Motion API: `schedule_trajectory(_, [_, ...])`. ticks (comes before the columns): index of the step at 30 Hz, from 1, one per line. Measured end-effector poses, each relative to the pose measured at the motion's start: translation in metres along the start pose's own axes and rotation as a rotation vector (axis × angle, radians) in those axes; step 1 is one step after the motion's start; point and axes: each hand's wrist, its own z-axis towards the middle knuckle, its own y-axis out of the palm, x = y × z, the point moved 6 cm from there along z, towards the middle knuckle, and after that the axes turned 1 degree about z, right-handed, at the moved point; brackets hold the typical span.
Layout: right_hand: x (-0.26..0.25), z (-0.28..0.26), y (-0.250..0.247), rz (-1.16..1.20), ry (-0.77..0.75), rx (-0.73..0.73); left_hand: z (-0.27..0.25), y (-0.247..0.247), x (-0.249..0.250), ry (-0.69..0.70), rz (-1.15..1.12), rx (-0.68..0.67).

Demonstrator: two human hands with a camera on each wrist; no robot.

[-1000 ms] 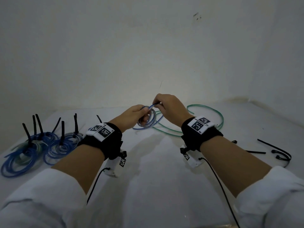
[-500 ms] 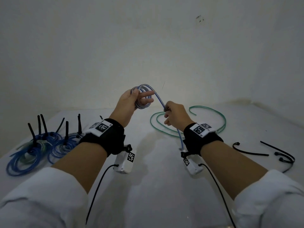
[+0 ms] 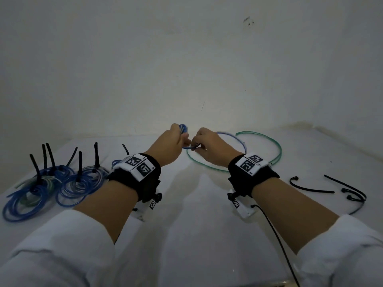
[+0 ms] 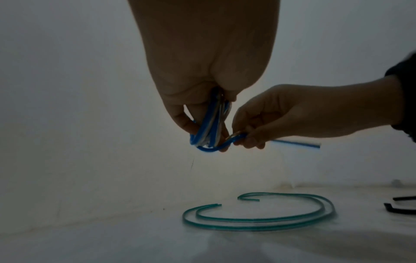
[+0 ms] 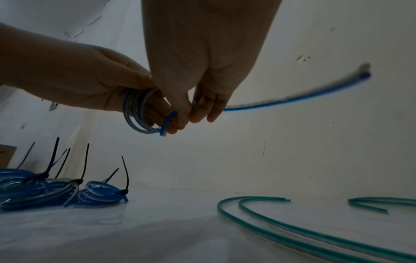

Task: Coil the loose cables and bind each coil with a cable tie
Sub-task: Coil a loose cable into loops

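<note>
Head view: left hand (image 3: 173, 145) grips a small blue cable coil (image 4: 209, 124) held up above the table (image 3: 196, 224); right hand (image 3: 209, 148) pinches the same cable just beside the coil, loose tail (image 5: 292, 99) trailing off to the right. Step in hand looks like winding the last turns. Next move probably needs the tail fed round onto the coil, then a loose tie (image 3: 308, 188) picked up from the right. Green cable (image 3: 277, 154) lies uncoiled on the table; tied coils (image 3: 51, 183) sit far left. Wristband markers (image 3: 249, 163) are square codes; no readable text or brand.
</note>
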Motion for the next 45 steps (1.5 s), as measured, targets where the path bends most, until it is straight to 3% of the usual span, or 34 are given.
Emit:
schedule_trajectory(4, [-0.004,0.001,-0.006,-0.010,-0.042,0.089,0.003,0.010,-0.011,-0.052,-0.027,-0.098])
schedule_trajectory(8, [-0.006,-0.003,-0.013,-0.126,-0.112,0.173,0.001,0.010,-0.013,-0.130,-0.134,-0.103])
schedule_trajectory(12, [-0.022,-0.002,-0.014,-0.171,-0.244,0.177,0.001,0.015,-0.014,-0.130,-0.127,-0.131])
schedule_trajectory(19, [-0.021,-0.002,-0.021,-0.323,-0.286,0.264,-0.001,0.015,-0.015,-0.121,-0.148,-0.145])
schedule_trajectory(22, [-0.019,-0.003,-0.022,-0.322,-0.265,0.293,0.001,0.014,-0.020,-0.139,-0.109,-0.142])
schedule_trajectory(25, [-0.014,-0.002,-0.019,-0.274,-0.242,0.211,0.000,0.014,-0.020,-0.138,-0.103,-0.138])
schedule_trajectory(29, [-0.010,0.002,-0.015,-0.040,-0.191,0.102,-0.002,0.014,-0.014,-0.087,-0.112,-0.128])
schedule_trajectory(32, [-0.002,0.001,-0.016,0.072,-0.098,0.066,-0.001,0.012,-0.016,-0.130,-0.213,-0.087])
schedule_trajectory(39, [0.008,0.004,-0.023,0.073,-0.034,0.210,-0.002,0.019,-0.013,-0.131,-0.513,-0.181])
schedule_trajectory(45, [0.027,-0.003,-0.017,0.055,0.080,0.205,0.004,0.007,-0.023,-0.153,-0.695,-0.076])
